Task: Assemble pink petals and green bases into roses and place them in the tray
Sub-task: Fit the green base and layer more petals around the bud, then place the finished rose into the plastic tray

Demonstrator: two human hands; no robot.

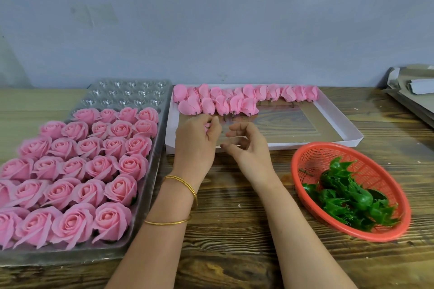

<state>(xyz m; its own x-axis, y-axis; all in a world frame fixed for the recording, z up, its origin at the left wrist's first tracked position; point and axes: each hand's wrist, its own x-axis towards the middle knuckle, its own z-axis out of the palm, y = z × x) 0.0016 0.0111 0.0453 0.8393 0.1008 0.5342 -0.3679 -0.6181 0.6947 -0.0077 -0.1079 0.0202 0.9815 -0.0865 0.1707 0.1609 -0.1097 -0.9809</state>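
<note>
On the left of the frame your clear tray [131, 92] lies on the wooden table [234, 218]. Finished roses [94, 166] fill its cells from the near edge up to the last few rows at the far end, which show bare plastic.

Just right of it, at the centre, sits the white box [338, 122]. The pink petal heads [234, 101] lie along its far wall in one long row, with a shorter second row in front on the left side.

Your left hand [197, 143] hovers over the near left corner of that box, just below the short row. Its fingers are curled in tight round a small pink piece [207, 128], of which only a sliver shows between them. Two gold bangles [185, 185] ride on that wrist.

Your right hand [249, 148] is just beside the left, over the near edge of the box, not touching it. Its fingers are loosely bent and apart, with nothing in them.

At the lower right the orange basket [371, 171] rests on the table, near the box's corner, holding a heap of green bases [352, 199] on its near side.

At the far right edge, grey cardboard sheets [413, 91] lie stacked
</note>
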